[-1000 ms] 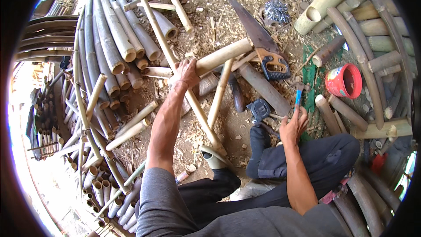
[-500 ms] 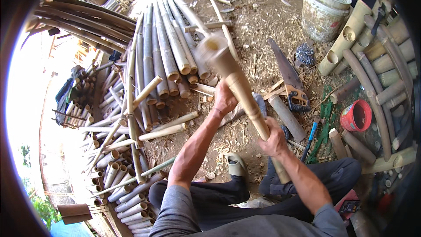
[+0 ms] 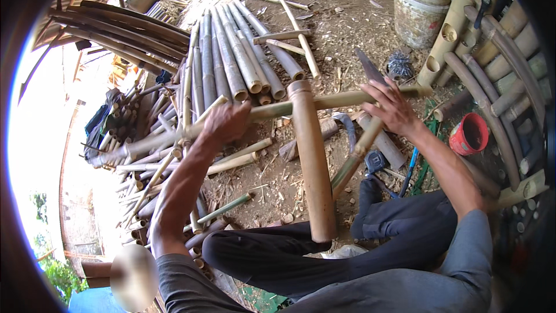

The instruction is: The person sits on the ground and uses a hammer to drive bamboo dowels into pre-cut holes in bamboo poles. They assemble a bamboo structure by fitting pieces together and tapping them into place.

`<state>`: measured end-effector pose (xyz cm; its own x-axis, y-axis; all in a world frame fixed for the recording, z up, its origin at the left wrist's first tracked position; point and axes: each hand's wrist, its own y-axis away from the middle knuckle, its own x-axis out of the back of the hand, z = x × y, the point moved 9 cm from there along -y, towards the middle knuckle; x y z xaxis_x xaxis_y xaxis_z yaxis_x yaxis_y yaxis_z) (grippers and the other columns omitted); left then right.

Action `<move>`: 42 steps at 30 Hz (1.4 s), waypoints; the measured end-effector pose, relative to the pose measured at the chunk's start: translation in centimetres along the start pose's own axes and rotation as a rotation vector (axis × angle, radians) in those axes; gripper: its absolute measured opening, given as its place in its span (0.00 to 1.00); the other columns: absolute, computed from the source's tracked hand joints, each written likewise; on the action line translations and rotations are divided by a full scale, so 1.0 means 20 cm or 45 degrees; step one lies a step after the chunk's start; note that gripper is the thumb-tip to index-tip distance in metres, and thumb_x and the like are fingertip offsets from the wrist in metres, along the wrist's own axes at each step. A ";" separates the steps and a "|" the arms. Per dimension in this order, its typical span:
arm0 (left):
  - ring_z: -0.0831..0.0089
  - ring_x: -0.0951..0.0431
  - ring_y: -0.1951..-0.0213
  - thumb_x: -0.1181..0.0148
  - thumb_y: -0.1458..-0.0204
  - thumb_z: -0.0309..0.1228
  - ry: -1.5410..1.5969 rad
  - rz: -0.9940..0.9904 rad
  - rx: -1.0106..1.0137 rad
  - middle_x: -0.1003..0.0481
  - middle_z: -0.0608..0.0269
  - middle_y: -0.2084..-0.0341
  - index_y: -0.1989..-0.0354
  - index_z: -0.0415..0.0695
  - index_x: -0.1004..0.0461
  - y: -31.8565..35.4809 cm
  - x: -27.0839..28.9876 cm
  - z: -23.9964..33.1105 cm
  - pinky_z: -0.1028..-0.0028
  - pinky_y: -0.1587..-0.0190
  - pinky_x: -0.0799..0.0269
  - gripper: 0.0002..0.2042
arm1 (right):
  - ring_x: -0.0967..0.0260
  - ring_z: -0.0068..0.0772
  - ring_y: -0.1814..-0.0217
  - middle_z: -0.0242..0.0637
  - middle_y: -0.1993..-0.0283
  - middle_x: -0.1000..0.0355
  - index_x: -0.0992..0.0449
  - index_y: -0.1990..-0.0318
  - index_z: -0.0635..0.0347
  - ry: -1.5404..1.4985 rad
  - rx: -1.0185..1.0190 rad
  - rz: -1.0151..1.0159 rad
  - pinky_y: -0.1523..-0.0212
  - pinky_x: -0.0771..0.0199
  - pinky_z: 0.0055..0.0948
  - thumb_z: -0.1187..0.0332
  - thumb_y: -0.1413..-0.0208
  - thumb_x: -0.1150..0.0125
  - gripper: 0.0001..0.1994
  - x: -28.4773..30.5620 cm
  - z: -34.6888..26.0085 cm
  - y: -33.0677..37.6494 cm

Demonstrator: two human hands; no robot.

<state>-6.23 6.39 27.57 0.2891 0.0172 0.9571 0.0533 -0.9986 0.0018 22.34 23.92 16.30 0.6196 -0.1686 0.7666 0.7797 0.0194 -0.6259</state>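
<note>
I sit on the ground with a bamboo assembly over my knees. A thick bamboo post (image 3: 313,162) stands nearly upright between my legs. A long thin bamboo pole (image 3: 324,103) crosses its top end horizontally. My left hand (image 3: 227,123) is closed around this pole left of the post. My right hand (image 3: 387,106) grips the same pole right of the post, where a slanted thinner stick (image 3: 354,159) runs down toward my lap.
Long bamboo poles (image 3: 243,52) lie stacked ahead, shorter offcuts (image 3: 162,156) to the left. A hand saw (image 3: 370,68), a white bucket (image 3: 418,7), a red cup (image 3: 472,134) and cut bamboo tubes (image 3: 498,52) are at the right. A tape measure (image 3: 376,162) lies by my knee.
The thick post was lifted toward the camera with both hands on it; now it stands lower and my hands have spread apart along the crossing pole.
</note>
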 end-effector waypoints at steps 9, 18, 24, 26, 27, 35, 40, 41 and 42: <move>0.43 0.22 0.79 0.44 0.41 0.36 0.329 -0.183 0.648 0.24 0.43 0.81 0.61 0.42 0.34 0.59 -0.89 -0.06 0.48 0.78 0.29 0.10 | 0.40 0.48 0.33 0.49 0.34 0.39 0.40 0.31 0.54 0.010 -1.206 -0.171 0.32 0.37 0.44 0.83 0.51 0.42 0.36 -0.33 0.58 0.61; 0.36 0.22 0.69 0.38 0.45 0.40 0.730 -0.414 1.054 0.23 0.38 0.73 0.60 0.42 0.38 0.70 -1.69 0.33 0.44 0.67 0.28 0.18 | 0.28 0.54 0.47 0.52 0.51 0.25 0.26 0.44 0.62 -0.147 -1.657 -0.206 0.45 0.29 0.44 0.68 0.45 0.36 0.21 -0.79 1.15 1.01; 0.33 0.24 0.69 0.39 0.43 0.42 0.982 -0.441 1.097 0.24 0.33 0.70 0.57 0.40 0.39 0.54 -1.84 0.50 0.43 0.66 0.30 0.20 | 0.27 0.56 0.46 0.57 0.48 0.26 0.32 0.37 0.58 0.107 -1.689 -0.256 0.47 0.28 0.47 0.66 0.44 0.35 0.27 -1.01 1.48 0.85; 0.36 0.23 0.62 0.39 0.44 0.42 1.021 -0.475 0.998 0.26 0.29 0.65 0.56 0.36 0.38 0.61 -1.79 0.45 0.46 0.59 0.28 0.22 | 0.28 0.57 0.45 0.60 0.47 0.27 0.39 0.33 0.61 -0.026 -1.983 -0.362 0.46 0.29 0.48 0.66 0.43 0.36 0.32 -1.11 1.40 0.75; 0.39 0.25 0.56 0.37 0.45 0.43 1.101 -0.569 1.007 0.28 0.31 0.59 0.49 0.35 0.37 0.62 -1.80 0.45 0.50 0.53 0.30 0.26 | 0.29 0.58 0.44 0.59 0.47 0.28 0.46 0.31 0.55 0.054 -1.911 -0.279 0.49 0.28 0.50 0.65 0.41 0.39 0.32 -1.10 1.43 0.72; 0.47 0.26 0.57 0.37 0.44 0.38 1.224 -0.152 1.051 0.29 0.42 0.58 0.48 0.35 0.31 0.53 -1.73 0.42 0.56 0.52 0.30 0.21 | 0.26 0.52 0.53 0.49 0.58 0.25 0.23 0.59 0.59 0.196 -1.502 -0.272 0.53 0.26 0.46 0.66 0.41 0.41 0.08 -1.08 1.53 0.71; 0.53 0.27 0.55 0.38 0.45 0.32 1.141 -0.020 1.030 0.29 0.49 0.57 0.49 0.37 0.30 0.44 -1.61 0.39 0.58 0.50 0.31 0.18 | 0.20 0.44 0.61 0.48 0.61 0.19 0.16 0.58 0.57 0.010 -1.822 -0.101 0.53 0.22 0.39 0.67 0.45 0.40 0.10 -0.94 1.56 0.77; 0.54 0.26 0.56 0.38 0.45 0.31 1.065 0.098 0.953 0.29 0.50 0.57 0.49 0.38 0.29 0.41 -1.55 0.37 0.59 0.50 0.30 0.17 | 0.20 0.40 0.63 0.46 0.61 0.19 0.17 0.58 0.59 -0.201 -1.953 0.031 0.56 0.21 0.37 0.68 0.45 0.40 0.10 -0.92 1.57 0.80; 0.54 0.26 0.56 0.38 0.46 0.30 0.987 0.214 0.876 0.28 0.50 0.57 0.49 0.38 0.29 0.38 -1.48 0.37 0.60 0.50 0.29 0.17 | 0.19 0.35 0.64 0.44 0.62 0.18 0.17 0.57 0.61 -0.417 -2.073 0.166 0.60 0.20 0.35 0.69 0.45 0.39 0.11 -0.90 1.58 0.82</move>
<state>-7.36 -1.35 -2.88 -0.3355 -0.3986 0.8535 0.6713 -0.7369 -0.0802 26.85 58.38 -3.35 0.8243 -0.0444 0.5644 -0.0486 -0.9988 -0.0076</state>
